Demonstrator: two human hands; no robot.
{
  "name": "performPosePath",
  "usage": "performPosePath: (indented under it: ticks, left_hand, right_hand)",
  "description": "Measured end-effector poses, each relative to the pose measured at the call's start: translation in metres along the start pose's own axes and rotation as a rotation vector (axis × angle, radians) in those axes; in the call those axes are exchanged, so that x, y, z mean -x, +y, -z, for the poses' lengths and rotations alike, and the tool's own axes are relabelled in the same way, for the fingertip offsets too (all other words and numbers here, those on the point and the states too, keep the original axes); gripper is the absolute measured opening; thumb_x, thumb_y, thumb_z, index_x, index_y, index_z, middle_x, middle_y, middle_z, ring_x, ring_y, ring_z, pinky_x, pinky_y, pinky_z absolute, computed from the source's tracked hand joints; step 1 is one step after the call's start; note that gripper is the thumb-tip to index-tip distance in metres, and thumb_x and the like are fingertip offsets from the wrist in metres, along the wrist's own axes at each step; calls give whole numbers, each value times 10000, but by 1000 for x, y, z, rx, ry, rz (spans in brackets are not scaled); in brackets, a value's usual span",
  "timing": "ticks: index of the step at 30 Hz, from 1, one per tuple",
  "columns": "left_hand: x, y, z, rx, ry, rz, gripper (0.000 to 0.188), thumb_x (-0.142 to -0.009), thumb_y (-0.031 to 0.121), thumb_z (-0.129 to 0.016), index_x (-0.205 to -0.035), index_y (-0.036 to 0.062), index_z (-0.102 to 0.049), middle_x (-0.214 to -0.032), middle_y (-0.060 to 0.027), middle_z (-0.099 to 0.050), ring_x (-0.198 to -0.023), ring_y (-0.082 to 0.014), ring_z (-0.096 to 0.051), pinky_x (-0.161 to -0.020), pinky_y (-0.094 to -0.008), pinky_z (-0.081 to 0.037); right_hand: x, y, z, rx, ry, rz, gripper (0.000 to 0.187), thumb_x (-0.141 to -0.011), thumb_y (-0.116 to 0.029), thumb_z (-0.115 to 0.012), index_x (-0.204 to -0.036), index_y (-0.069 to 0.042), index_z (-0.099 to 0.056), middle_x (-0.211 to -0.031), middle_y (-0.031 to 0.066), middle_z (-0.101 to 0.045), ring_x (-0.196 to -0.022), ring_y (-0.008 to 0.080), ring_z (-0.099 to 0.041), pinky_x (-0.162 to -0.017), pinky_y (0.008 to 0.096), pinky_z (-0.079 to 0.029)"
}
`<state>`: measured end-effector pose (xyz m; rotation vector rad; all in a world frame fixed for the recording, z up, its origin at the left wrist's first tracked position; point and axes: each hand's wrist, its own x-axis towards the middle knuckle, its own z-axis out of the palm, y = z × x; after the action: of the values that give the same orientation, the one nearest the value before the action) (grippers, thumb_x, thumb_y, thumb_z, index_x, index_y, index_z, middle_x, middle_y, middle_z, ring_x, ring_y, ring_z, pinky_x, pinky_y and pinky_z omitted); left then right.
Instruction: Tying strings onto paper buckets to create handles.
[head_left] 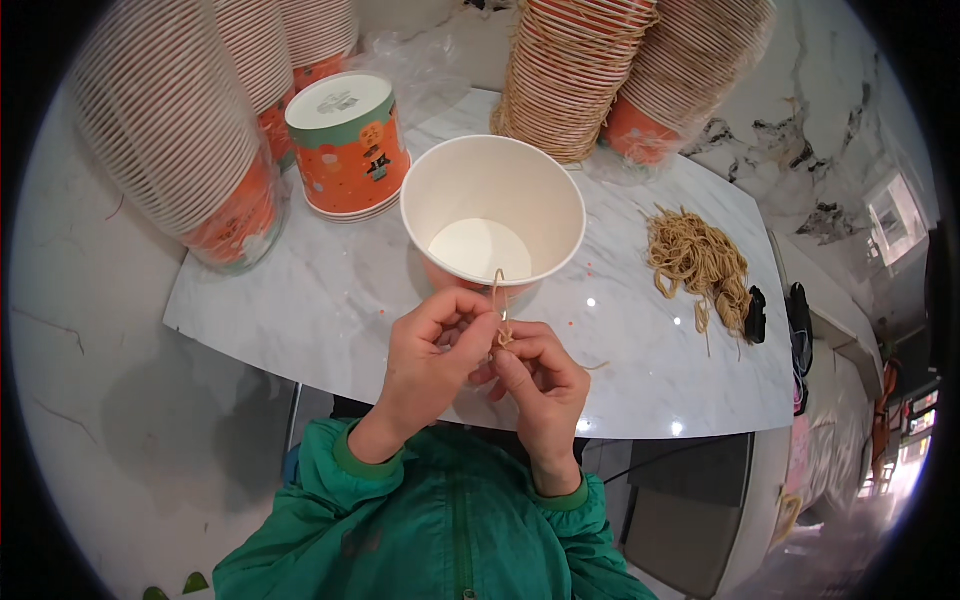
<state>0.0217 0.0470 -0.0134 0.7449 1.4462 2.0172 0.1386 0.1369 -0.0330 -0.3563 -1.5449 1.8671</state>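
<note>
Left hand (436, 350), right hand (541, 385): fingertips pinched on thin tan twine loop (505, 336) | location: before white-lined round paper tub (425, 185) | knot detail: finger-obscured | tall white-rimmed paper-tub stacks (170, 120): cropped above | surface: grey-veined white table (640, 370) | room: black-veined white wall (745, 85)

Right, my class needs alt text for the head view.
A left hand and right hand hold a looped string in front of an open paper bucket on a marbled table. Tall stacks of buckets stand behind; a heap of string lies to the right.
</note>
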Motion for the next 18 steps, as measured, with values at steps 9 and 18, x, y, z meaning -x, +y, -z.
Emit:
performPosePath:
  ticks: [9, 18]
  left_hand:
    - [7, 6, -5, -237, 89, -161, 33, -1007, 4, -617, -1030, -19, -623, -890, -50, -721, -814, -85, -680, -722, -229, -535]
    - [-2, -11, -2, -410, 206, -511, 60, -973, -5, -672, -1023, -33, -656, -771, -52, -700, -641, -60, -630, -553, -218, -489]
  right_hand:
    - [3, -7, -8, -22, 57, -137, 95, -1019, -65, -672, -1065, 17, -688, -866, 54, -739, -720, 103, -698, -623, 230, -557]
    - [-3, -1, -14, 467, 61, 154, 73, -995, -19, -679, -1003, 53, -678, -822, 63, -738, -644, 78, -663, -560, 216, -516]
